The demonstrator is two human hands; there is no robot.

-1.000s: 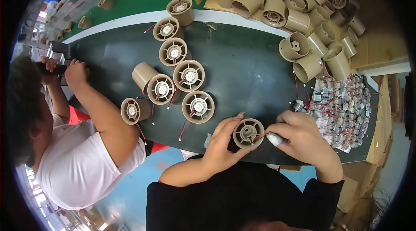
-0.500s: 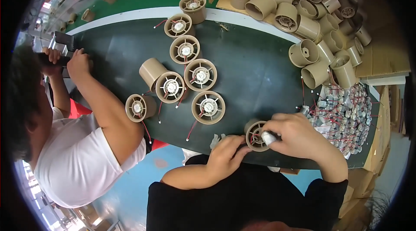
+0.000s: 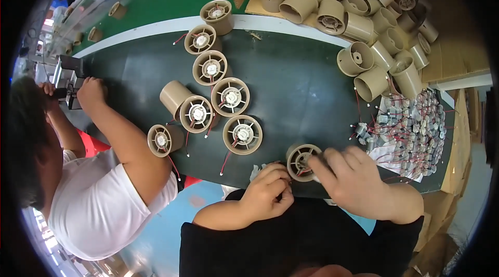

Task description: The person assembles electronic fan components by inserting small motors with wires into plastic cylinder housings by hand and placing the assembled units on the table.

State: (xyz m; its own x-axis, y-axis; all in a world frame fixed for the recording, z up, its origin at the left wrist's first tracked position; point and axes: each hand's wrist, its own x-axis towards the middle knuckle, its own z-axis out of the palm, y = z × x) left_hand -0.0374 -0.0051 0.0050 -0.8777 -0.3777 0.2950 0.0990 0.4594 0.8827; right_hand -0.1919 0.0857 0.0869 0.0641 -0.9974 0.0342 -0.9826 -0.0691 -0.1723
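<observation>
A beige round fan housing (image 3: 302, 153) with a spoked inside stands in front of me near the table's front edge, its open end up. My left hand (image 3: 266, 192) is beside its left rim, the fingers curled and pinched together; what they hold is hidden. My right hand (image 3: 356, 183) bends over the housing's right rim, its index finger reaching down into the opening. Those fingers are slightly blurred, and a small whitish bit shows under them. Red wire shows inside the housing.
Several housings with white-centred motors and red leads, such as one housing (image 3: 243, 135), stand to the left. A heap of small wired motors (image 3: 410, 131) lies right, below piled empty housings (image 3: 358, 27). A co-worker in a white shirt (image 3: 104, 204) works at the left.
My right hand has shifted from holding a whitish-silver part at the housing to reaching a finger into it. My left hand has drawn its fingers together beside the rim. The view has shifted slightly.
</observation>
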